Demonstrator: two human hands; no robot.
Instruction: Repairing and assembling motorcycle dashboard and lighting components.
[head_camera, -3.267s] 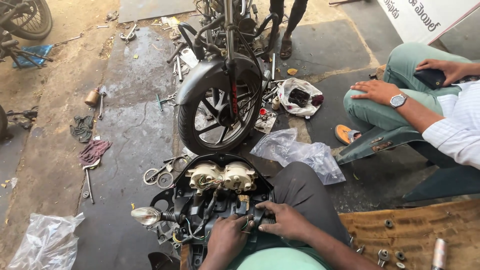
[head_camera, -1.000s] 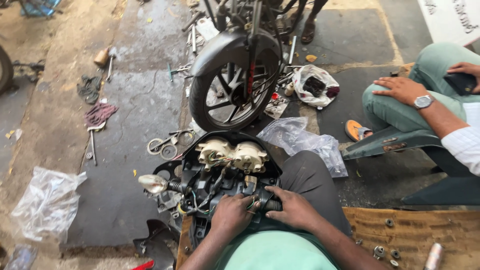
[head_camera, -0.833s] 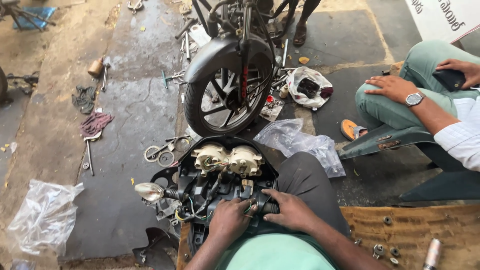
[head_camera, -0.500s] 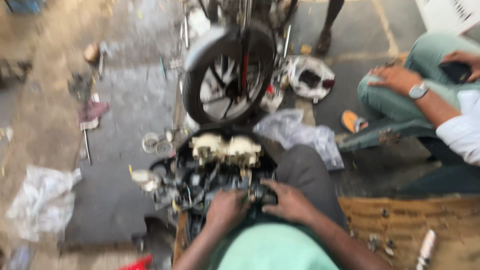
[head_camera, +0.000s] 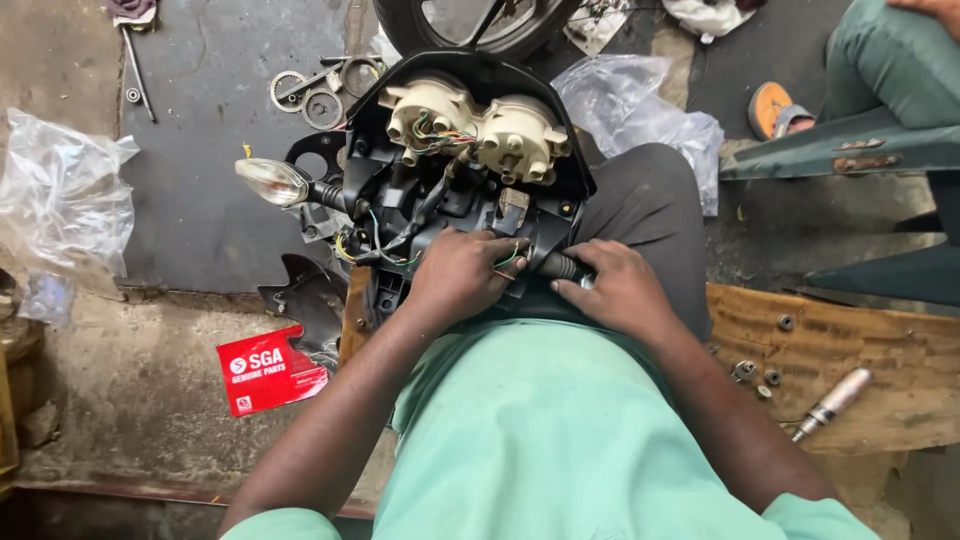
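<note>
Both hands are down on the headlight housing (head_camera: 470, 190), a black motorcycle part lying face down across the person's lap, its open back turned up to the camera. The left hand (head_camera: 460, 275) sits curled on the lower middle of the housing, fingers bent over a bundle of coloured wires (head_camera: 510, 262); whether it actually pinches them I cannot tell. The right hand (head_camera: 620, 290) is just beside it, fingers closed narrow around a short black stalk (head_camera: 560, 266) that sticks out of the housing's lower right edge. Up top, two cream gauge backs (head_camera: 475, 125) sit side by side with wires running between them. A clear turn-signal lamp (head_camera: 272, 181) juts out to the left. On the floor lie metal rings (head_camera: 310, 95), a clear plastic bag (head_camera: 60, 200) and a red packet (head_camera: 268, 370). To the right, a wooden plank (head_camera: 850, 350) carries nuts and a small metal tool (head_camera: 835, 400).
</note>
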